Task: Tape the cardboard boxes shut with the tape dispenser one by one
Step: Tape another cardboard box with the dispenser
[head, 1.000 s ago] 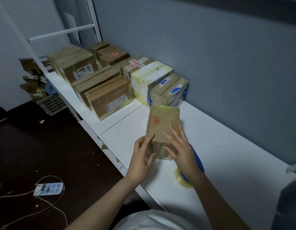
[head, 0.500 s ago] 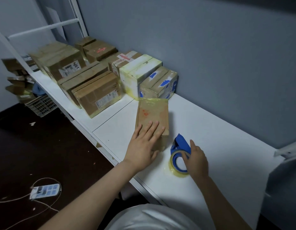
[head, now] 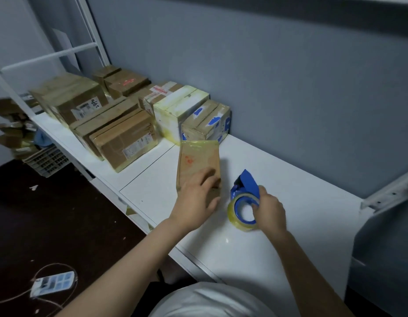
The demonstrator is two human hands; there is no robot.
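right hand: moved off the box within the last second; fingers curled round tape dispenser, not yet lifted.
left hand: laid flat on box's near end, fingers straight; spread not told, blurred.
box: flat on table; taping judged next.
room: front edge under left wrist; bare top rightward; taped boxes just behind.

cardboard box on table, tape dispenser just right

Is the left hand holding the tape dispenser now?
No, the right hand grips the tape dispenser, while the left hand rests on the small cardboard box.
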